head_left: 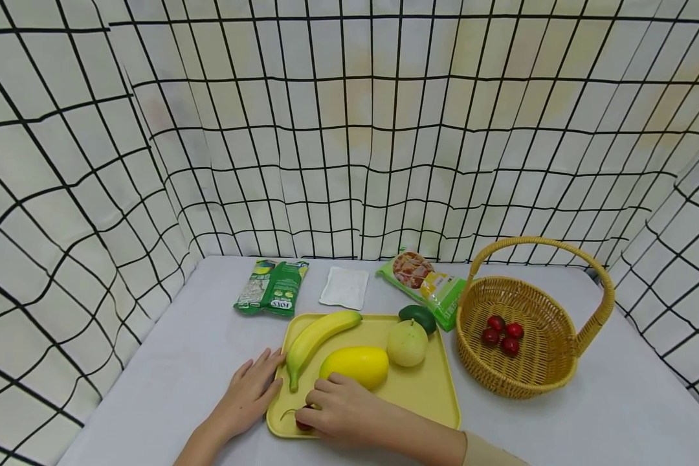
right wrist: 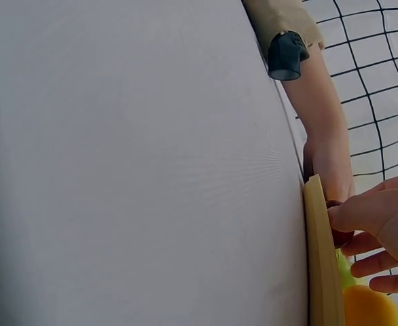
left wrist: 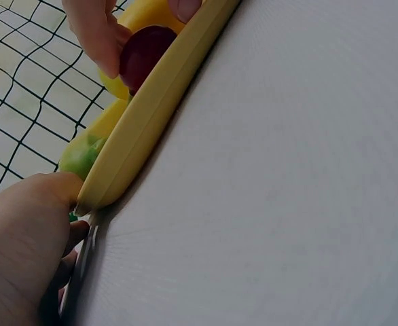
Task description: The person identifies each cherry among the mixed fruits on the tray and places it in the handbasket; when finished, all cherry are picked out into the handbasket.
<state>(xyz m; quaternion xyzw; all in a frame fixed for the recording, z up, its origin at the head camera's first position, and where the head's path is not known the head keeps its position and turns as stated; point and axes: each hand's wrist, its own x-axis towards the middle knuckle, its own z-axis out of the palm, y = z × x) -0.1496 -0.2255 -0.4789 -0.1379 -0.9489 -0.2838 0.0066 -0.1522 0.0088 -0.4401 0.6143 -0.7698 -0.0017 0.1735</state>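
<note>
Near the front left corner of a yellow tray (head_left: pixel 428 398), my right hand (head_left: pixel 349 411) pinches a dark red cherry (head_left: pixel 304 426) with a thin stem. In the right wrist view, thumb and fingers meet around the cherry (right wrist: pixel 340 234). My left hand (head_left: pixel 247 395) rests at the tray's left edge, fingers extended, touching the rim. On the tray lie a banana (head_left: pixel 320 336), a yellow mango-shaped fruit (head_left: pixel 361 364), a round pale green fruit (head_left: pixel 408 343) and a dark green oval fruit (head_left: pixel 417 317) at the back right corner.
A wicker basket (head_left: pixel 489 378) with a tall handle stands right of the tray, holding several red cherries (head_left: pixel 509 346). Behind the tray lie a green packet (head_left: pixel 274 288), a white square packet (head_left: pixel 345 288) and a green bag with a food picture (head_left: pixel 425 285). Black netting (head_left: pixel 349 126) surrounds the table.
</note>
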